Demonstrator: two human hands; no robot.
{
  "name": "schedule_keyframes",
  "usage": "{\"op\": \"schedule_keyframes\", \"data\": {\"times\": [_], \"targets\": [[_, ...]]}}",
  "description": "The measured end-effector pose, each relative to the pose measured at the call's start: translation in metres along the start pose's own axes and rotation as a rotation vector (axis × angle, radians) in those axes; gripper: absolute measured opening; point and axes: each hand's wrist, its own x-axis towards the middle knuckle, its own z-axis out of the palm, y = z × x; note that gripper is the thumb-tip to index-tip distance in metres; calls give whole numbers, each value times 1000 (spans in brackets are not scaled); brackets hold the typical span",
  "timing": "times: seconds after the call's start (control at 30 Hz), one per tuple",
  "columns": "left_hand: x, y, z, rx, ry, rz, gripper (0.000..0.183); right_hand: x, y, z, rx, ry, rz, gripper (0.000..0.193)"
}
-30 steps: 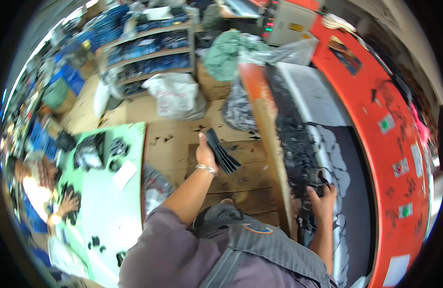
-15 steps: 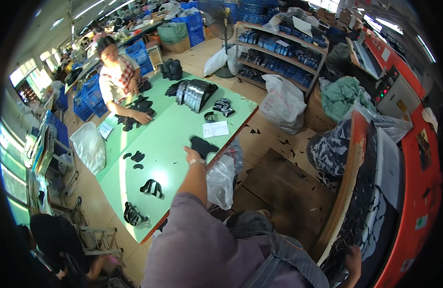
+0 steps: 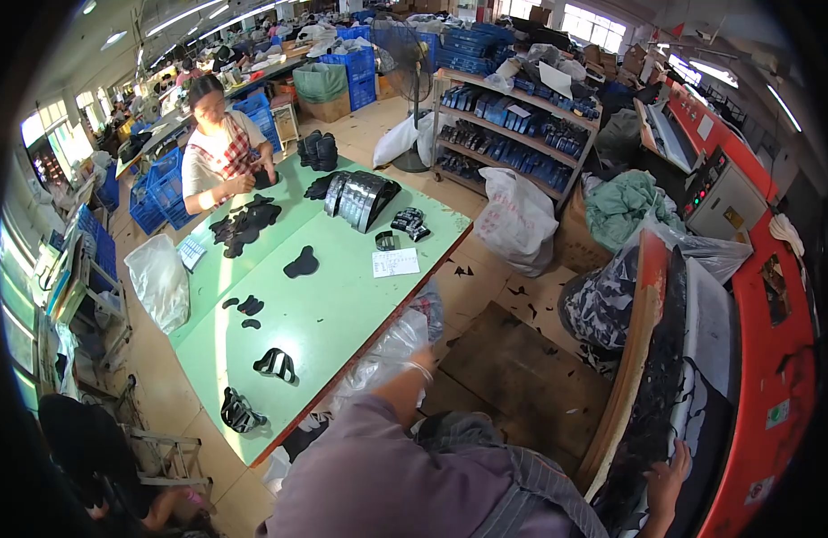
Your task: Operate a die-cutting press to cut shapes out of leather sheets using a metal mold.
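Note:
My left hand (image 3: 421, 359) is beside the right edge of the green table (image 3: 338, 314), in front of a clear plastic bag (image 3: 387, 345); it is smeared by motion and its fingers are not distinct. A flat black cut piece (image 3: 301, 262) with rounded lobes lies alone on the table, apart from my hand. At the lower right my right hand (image 3: 668, 475) rests with fingers apart by the black sheet material (image 3: 634, 439) on the bed of a red machine (image 3: 764, 359). I see nothing held in it.
Across the table a person (image 3: 221, 152) works beside a pile of black pieces (image 3: 244, 224). Curved dark metal plates (image 3: 362, 199), cutting dies (image 3: 276, 364) and a white paper (image 3: 395, 263) lie on the tabletop. A shelf rack (image 3: 522, 117) and a white sack (image 3: 519, 220) stand behind.
My left hand has let go of the black piece, which now lies further in on the table, and has drawn back past the table edge. My right hand's fingers have lifted and spread.

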Motion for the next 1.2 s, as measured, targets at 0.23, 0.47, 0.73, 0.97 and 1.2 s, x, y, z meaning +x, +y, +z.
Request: {"op": "schedule_keyframes", "data": {"times": [0.23,0.47,0.73,0.97,1.2], "targets": [[-69,167,9,-247,-874,780,53,-85,-12,-47,104,425,70,32],[-108,199,-86,-400,-613,652,36,-209,-40,22,204,415,545,39],[-154,258,-88,-228,-509,968,50,-201,-48,80,369,219,448,41],[-148,256,-61,-138,-551,1185,51,-184,-34,86,475,77,389,48],[-101,213,-164,-314,-296,763,40,-176,-129,1,513,110,890,33]]}}
